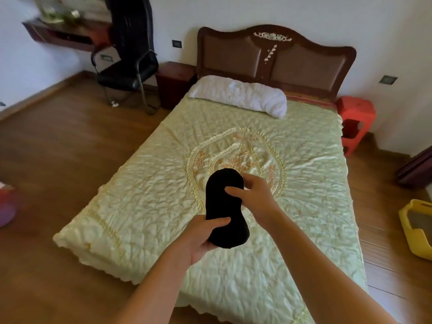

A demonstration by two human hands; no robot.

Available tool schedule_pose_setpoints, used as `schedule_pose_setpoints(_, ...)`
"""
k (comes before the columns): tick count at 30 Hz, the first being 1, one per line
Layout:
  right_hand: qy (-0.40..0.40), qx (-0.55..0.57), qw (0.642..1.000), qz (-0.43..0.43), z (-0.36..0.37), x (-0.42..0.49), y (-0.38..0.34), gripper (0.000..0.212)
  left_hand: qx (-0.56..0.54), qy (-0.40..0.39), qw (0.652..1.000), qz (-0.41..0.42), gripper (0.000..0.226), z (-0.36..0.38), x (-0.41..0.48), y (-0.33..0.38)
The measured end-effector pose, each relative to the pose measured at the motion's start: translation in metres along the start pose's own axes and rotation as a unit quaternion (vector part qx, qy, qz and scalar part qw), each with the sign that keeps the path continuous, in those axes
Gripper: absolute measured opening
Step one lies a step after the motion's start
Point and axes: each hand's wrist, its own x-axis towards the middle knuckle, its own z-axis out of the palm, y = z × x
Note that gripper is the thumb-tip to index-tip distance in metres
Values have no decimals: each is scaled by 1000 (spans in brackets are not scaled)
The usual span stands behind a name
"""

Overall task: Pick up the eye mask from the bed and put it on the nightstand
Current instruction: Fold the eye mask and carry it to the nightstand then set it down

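A black eye mask [222,202] is held up above the bed [163,183], which has a pale yellow quilted cover. My left hand [201,237] grips the mask's near end, thumb across the fabric. My right hand [252,197] pinches its right edge near the middle. A dark red-brown nightstand [175,83] stands on the floor left of the headboard, far from both hands.
A white pillow [238,95] lies at the head of the bed. A black chair [128,73] stands left of the nightstand, under a wall shelf [63,36]. A red plastic stool [355,122] sits right of the bed, a yellow tub [416,230] on the floor further right.
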Motion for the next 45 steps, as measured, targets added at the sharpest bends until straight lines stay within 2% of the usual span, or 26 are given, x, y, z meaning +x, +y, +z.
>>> schedule_pose_setpoints(3, -38, -41, 992, -112, 8, -11, -12, 39, -30, 15, 999, 16, 27, -3, -6, 12)
schedule_pose_setpoints(6, -55, -107, 976, -179, 9, -21, -11, 44, -45, 18, 998, 32, 19, -6, -10, 19)
schedule_pose_setpoints(10, -72, -159, 963, -205, 5, -31, 0, 52, -55, 14, 998, 41, 19, -8, -10, 23)
schedule_pose_setpoints(18, -76, -195, 942, -263, -4, -43, 17, 49, -112, -25, 993, 23, 22, -8, -9, 15)
schedule_pose_setpoints(22, -67, -249, 918, -301, -6, -45, 16, 55, -219, -79, 973, 0, 44, -18, -11, 13)
schedule_pose_setpoints(25, -81, -285, 902, -315, -4, -47, 14, 54, -214, -99, 972, 11, 52, -20, -14, 13)
schedule_pose_setpoints(27, -94, -281, 905, -305, -1, -49, 12, 53, -191, -94, 977, 24, 45, -17, -17, 14)
schedule_pose_setpoints(29, -82, -237, 931, -266, 1, -52, 9, 55, -169, -75, 982, 39, 46, -15, -20, 14)
schedule_pose_setpoints(32, -35, -107, 977, -179, 4, -56, 7, 47, -138, -49, 987, 68, 51, -17, -24, 13)
schedule_pose_setpoints(34, -1, -26, 992, -125, 5, -59, 9, 39, -135, -37, 987, 79, 50, -20, -27, 12)
schedule_pose_setpoints(37, 9, 42, 998, -46, 7, -65, 18, 40, -127, -12, 988, 91, 46, -26, -31, 8)
schedule_pose_setpoints(41, -6, 92, 994, 59, 21, -74, 32, 58, -102, 20, 989, 106, 47, -35, -35, -3)
schedule_pose_setpoints(45, -2, 115, 989, 97, 34, -82, 41, 46, -103, 44, 988, 111, 47, -47, -36, -16)
